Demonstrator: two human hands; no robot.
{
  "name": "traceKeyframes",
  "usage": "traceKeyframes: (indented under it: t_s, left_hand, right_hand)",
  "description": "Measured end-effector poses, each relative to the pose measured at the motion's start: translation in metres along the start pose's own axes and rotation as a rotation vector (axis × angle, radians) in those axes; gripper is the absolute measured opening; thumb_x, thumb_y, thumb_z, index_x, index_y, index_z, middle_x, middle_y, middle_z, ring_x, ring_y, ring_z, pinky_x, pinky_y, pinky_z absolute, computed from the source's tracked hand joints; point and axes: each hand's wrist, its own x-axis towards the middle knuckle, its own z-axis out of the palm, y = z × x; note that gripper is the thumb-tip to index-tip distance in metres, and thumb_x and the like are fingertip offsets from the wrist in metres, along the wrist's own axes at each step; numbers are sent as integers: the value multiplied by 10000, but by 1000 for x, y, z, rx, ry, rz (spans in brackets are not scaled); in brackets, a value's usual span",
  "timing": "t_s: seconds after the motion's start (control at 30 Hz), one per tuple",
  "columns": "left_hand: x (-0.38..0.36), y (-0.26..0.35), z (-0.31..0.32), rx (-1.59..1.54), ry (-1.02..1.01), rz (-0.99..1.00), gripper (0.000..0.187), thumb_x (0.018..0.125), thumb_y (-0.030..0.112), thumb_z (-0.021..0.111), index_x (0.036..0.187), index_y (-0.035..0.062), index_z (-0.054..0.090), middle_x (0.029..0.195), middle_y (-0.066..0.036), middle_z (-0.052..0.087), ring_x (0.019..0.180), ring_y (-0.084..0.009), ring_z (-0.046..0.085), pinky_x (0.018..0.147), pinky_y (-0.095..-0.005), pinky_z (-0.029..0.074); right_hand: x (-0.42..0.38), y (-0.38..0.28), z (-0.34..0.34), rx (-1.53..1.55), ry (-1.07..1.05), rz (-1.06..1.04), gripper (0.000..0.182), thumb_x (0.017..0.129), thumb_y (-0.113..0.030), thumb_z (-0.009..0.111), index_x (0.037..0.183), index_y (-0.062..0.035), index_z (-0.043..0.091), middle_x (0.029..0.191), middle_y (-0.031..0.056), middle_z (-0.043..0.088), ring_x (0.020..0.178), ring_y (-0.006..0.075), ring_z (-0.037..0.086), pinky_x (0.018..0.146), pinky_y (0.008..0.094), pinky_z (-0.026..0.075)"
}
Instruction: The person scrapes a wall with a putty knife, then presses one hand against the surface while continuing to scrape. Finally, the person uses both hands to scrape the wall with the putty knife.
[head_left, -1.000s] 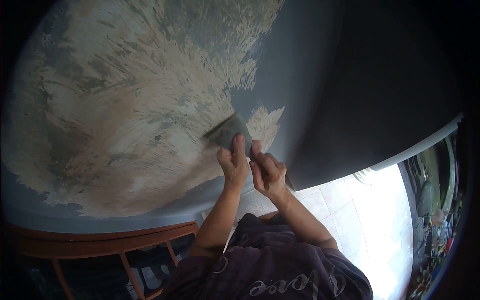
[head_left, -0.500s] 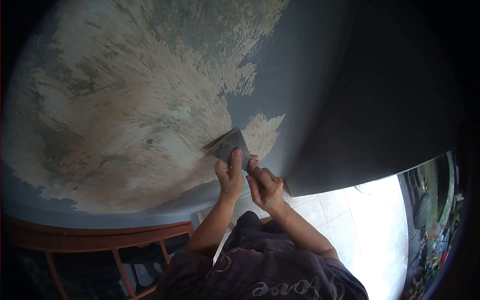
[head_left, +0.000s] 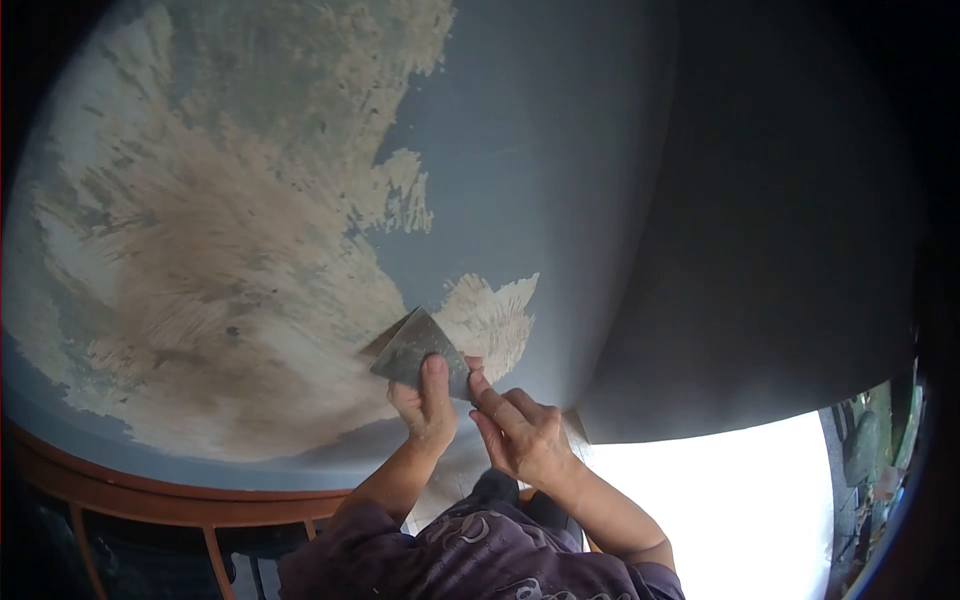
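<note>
A flat grey metal scraper (head_left: 415, 348) is tilted against the wall, one corner pointing up and its edge at the scraped patch. My left hand (head_left: 425, 405) grips it from below, thumb pressed on the blade's face and the other fingers behind. My right hand (head_left: 525, 435) is closed at the scraper's lower right end, fingertips and thumb pinching there; what part they cover is hidden. Around the blade, the wall's blue-grey paint (head_left: 490, 190) has come off, leaving a rough beige patch (head_left: 220, 260) with streaked, ragged edges.
A dark wall surface (head_left: 760, 250) curves down at the right. Below it lies a brightly lit floor (head_left: 710, 500). An orange-brown wooden frame (head_left: 130, 500) with dark panes runs along the lower left. Plants and stones (head_left: 870, 450) show at the far right.
The view has shifted, so the wall patch, scraper and both hands appear lower and further left. Both hands keep hold of the scraper, and more of its blade face shows.
</note>
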Motion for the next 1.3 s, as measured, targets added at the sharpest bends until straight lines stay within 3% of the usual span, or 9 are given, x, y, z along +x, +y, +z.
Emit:
traceKeyframes:
  t_s: [0.1, 0.2, 0.27, 0.33, 0.4, 0.73, 1.1, 1.13, 1.3]
  left_hand:
    - [6, -8, -4, 70, -10, 104, 295, 947, 234, 470, 906, -54, 521, 753, -125, 600, 624, -200, 582, 594, -338, 524]
    - [1, -8, 6, -167, 158, 134, 267, 950, 111, 416, 839, -77, 572, 740, -130, 648, 591, -157, 591, 558, -286, 508]
    - [-3, -26, 3, -167, 136, 301, 264, 953, 102, 421, 847, -88, 571, 757, -153, 648, 595, -163, 606, 540, -287, 514]
    - [-14, -38, 10, -209, 225, 263, 259, 954, 93, 437, 849, -97, 578, 715, -145, 651, 591, -154, 624, 529, -266, 514]
    - [-13, -60, -5, -164, 13, 394, 266, 952, 89, 454, 831, -101, 594, 665, -133, 653, 572, -143, 633, 515, -243, 513]
    - [9, -32, 20, 7, -41, 601, 254, 937, 114, 497, 844, -113, 563, 631, -112, 621, 588, -146, 646, 480, -249, 463]
    - [1, -71, -23, -437, -82, 209, 289, 969, 139, 423, 942, -139, 498, 684, -166, 629, 572, -197, 641, 495, -277, 541]
    - [31, -56, 17, -396, -81, 203, 293, 971, 139, 413, 957, -143, 489, 688, -172, 627, 572, -203, 640, 493, -280, 550]
    - [21, -53, 47, -379, 203, 192, 283, 964, 139, 399, 966, -132, 479, 710, -184, 627, 574, -189, 637, 458, -264, 545]
  right_hand:
    - [-1, 14, 13, -20, 26, -52, 477, 724, -4, 706, 1172, 62, 555, 659, 86, 573, 508, 166, 568, 414, 281, 464]
    - [-8, 26, 33, -26, 43, -146, 486, 716, -9, 712, 1172, 64, 561, 664, 89, 581, 498, 168, 559, 417, 277, 465]
    - [-19, 43, 60, -35, 155, -250, 472, 735, 3, 679, 1185, 72, 554, 666, 92, 580, 487, 172, 543, 406, 281, 444]
    - [-36, 60, 87, -46, 294, -301, 478, 750, -18, 673, 1202, 69, 545, 627, 71, 539, 472, 152, 516, 385, 283, 422]
    - [-56, 66, 110, -72, 411, -262, 452, 757, -5, 662, 1191, 61, 555, 652, 79, 549, 484, 164, 530, 403, 287, 428]
    - [-28, 30, 67, -317, 552, -148, 451, 767, 23, 617, 1211, -11, 549, 716, 89, 581, 527, 181, 563, 446, 288, 444]
    - [-37, 45, 110, -380, 284, -272, 554, 739, 24, 620, 1277, -32, 496, 779, 93, 573, 544, 200, 565, 437, 297, 469]
    - [-5, 67, 71, -332, 289, -315, 561, 735, 22, 623, 1278, -34, 496, 782, 93, 569, 534, 200, 559, 430, 298, 469]
    - [-2, 79, 44, -309, 178, -383, 553, 676, 99, 620, 1217, 28, 525, 810, 122, 601, 594, 202, 594, 471, 294, 485]
